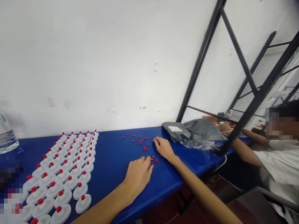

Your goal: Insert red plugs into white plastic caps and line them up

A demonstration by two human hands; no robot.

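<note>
red caps [156, 161] dot the blue table [109, 155] against a scuffed wall [105, 62].

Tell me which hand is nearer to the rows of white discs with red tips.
Left. The left hand is to the right of the white discs, a gap between them; the right hand is farther right and closer to the wall, beside loose red pieces.

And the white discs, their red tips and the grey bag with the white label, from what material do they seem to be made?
White discs: probably plastic, matt to satin, judging by their smooth, even colour. Red tips: plastic or rubber; too small to tell. Grey bag: likely thin plastic film, slightly shiny, with creases.
</note>
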